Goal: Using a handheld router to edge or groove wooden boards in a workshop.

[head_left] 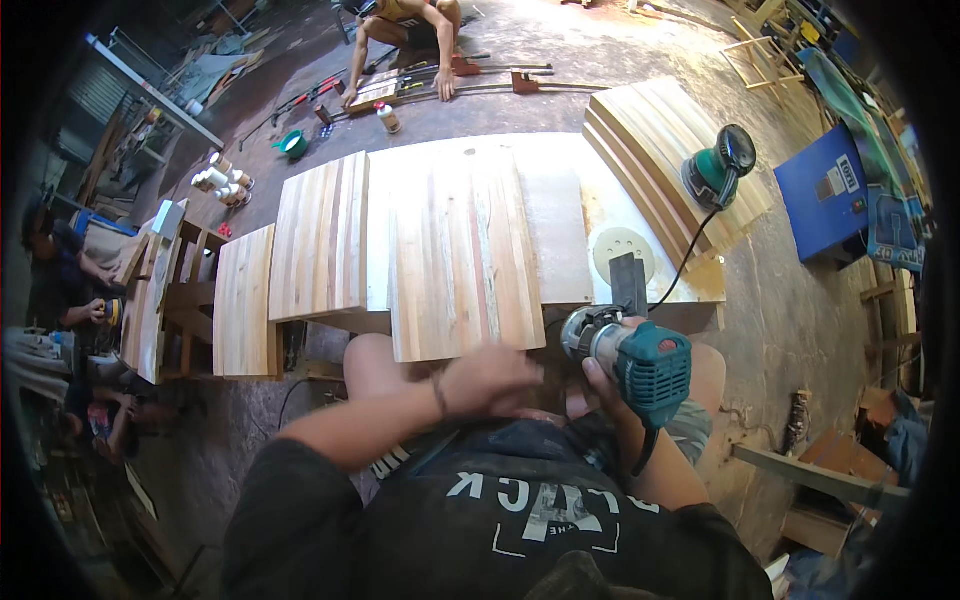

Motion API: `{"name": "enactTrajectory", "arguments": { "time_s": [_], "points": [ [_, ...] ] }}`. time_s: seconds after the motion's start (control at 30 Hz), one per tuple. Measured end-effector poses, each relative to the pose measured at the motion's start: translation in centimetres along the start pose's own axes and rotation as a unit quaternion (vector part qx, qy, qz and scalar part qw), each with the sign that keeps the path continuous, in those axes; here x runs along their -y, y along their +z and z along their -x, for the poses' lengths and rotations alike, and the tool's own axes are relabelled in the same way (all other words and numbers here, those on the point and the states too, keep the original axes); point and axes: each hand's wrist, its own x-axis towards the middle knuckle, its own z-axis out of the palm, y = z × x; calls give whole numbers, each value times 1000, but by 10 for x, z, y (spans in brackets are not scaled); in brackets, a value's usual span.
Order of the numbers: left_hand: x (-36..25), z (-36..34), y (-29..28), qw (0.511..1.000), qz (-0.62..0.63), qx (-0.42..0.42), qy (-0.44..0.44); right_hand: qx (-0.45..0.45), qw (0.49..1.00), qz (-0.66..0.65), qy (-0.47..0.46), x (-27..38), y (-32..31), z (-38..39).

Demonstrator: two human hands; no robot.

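Observation:
My right hand (598, 388) grips a teal and silver power tool (632, 352) just below the near edge of the low work table (610, 215). Its cord runs down beside my arm. My left hand (488, 380) is blurred, held loosely in front of the near end of a glued wooden panel (462, 255) that lies on the table; whether it touches the panel I cannot tell. My bare knees show under the table edge.
Two more wooden panels (322, 238) lie to the left. A stack of panels (660, 150) with a green sander (716, 170) sits at the right. A round sanding disc (622, 250) lies on the table. A person crouches with clamps at the back; others sit at the left.

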Motion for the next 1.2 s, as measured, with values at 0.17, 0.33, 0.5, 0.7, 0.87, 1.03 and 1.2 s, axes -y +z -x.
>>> {"name": "enactTrajectory", "arguments": {
  "time_s": [0.17, 0.33, 0.5, 0.7, 0.87, 1.03, 1.2],
  "points": [
    [-15, 65, 6, 942, -32, 197, -271, 8, 998, -55, 21, -5, 7, 8],
    [3, 65, -3, 907, 46, 337, -247, 25, 985, -131, 109, -11, 12, 19],
    [-13, 38, 0, 896, 14, 389, -212, 30, 998, -45, 44, -14, 7, 28],
    [-46, 9, 11, 880, -110, 423, -187, 22, 998, -13, 57, -9, -3, 23],
    [-46, -3, 1, 977, 3, -12, -214, -9, 1000, 3, 23, -3, -4, 17],
    [-2, -10, -16, 961, -173, -46, -209, -22, 999, -35, 26, -3, -2, 15],
    [40, -17, -26, 898, -284, 54, -333, -22, 999, -38, -5, -5, 2, 12]
  ]
}}
